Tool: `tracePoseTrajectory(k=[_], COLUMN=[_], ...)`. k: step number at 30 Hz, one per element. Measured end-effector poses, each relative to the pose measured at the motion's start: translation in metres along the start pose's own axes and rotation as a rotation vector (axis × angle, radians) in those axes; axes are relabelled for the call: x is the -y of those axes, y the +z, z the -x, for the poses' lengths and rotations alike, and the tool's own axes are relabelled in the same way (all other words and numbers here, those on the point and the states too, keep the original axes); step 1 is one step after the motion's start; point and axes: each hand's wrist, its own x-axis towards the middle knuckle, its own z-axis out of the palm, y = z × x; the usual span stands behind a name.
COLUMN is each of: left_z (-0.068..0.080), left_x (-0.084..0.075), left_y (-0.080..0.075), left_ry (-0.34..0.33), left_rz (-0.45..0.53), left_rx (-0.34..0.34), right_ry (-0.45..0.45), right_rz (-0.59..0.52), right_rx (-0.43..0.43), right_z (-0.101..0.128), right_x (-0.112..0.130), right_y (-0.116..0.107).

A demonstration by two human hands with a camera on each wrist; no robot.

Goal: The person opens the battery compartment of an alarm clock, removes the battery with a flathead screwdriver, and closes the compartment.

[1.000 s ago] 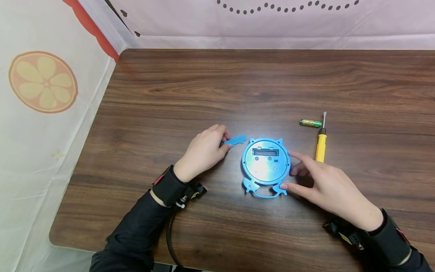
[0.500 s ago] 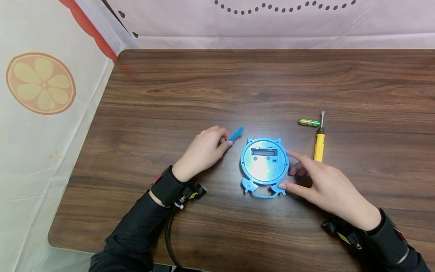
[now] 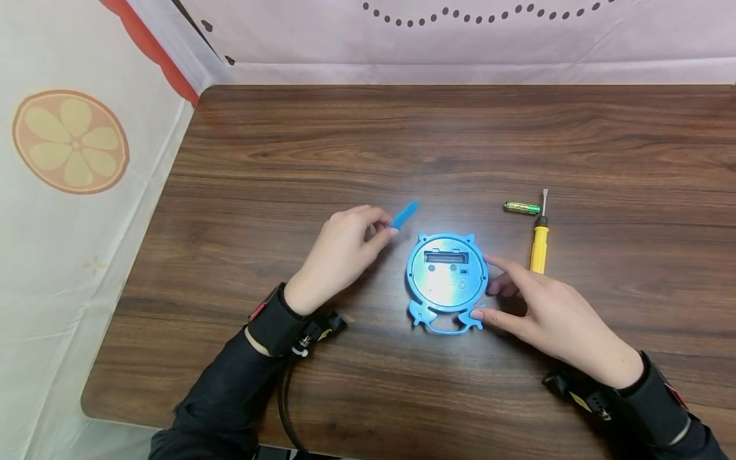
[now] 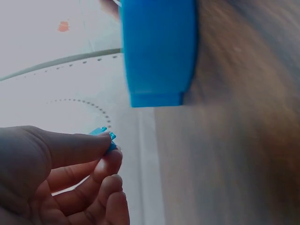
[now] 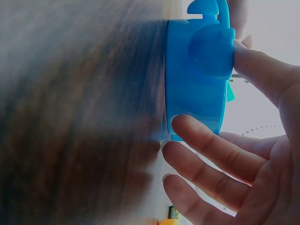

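Note:
My left hand (image 3: 342,249) pinches a small flat blue battery cover (image 3: 405,214) between thumb and fingers, a little above left of the clock. Only slivers of the cover (image 4: 113,146) show past the thumb in the left wrist view. A round blue alarm clock (image 3: 445,291) lies with its back up, its long battery slot uncovered. My right hand (image 3: 554,316) rests against the clock's right side. Its thumb touches one foot, the index finger lies along the rim, and in the right wrist view the other fingers reach out loosely beside the case.
A yellow-handled screwdriver (image 3: 539,246) lies right of the clock, partly behind the right hand, blade pointing away. Next to its shaft is a green battery (image 3: 521,207). A black cable (image 3: 285,409) runs down from the left wrist. White printed cloth (image 3: 402,45) hangs behind the brown table (image 3: 345,134).
The left hand turns the battery cover in its fingers, so its free end swings up and away from the clock. The right hand and the clock stay in place.

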Motion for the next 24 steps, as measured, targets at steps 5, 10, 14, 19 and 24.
tracePoseTrajectory(k=[5,10,14,19,24], left_z=[0.003,0.005,0.007,0.009,0.008], left_x=[-0.011,-0.024,-0.030,-0.031,-0.029], left_y=[-0.003,-0.004,-0.003,-0.003,-0.002], left_ry=[0.065,0.142,0.190,0.212,0.238], left_rz=[0.017,0.027,0.027,0.033,0.037], left_rx=[-0.041,-0.054,-0.051,-0.055,-0.052], right_ry=[0.001,-0.001,0.000,-0.001,-0.026], right_rz=[0.001,0.001,0.005,0.010,0.047], right_rx=[0.003,0.005,0.005,0.011,-0.060], right_z=[0.000,-0.001,-0.001,-0.002,-0.003], right_x=[0.000,0.000,0.001,0.000,-0.003], right_y=[-0.001,-0.001,0.000,-0.001,-0.012])
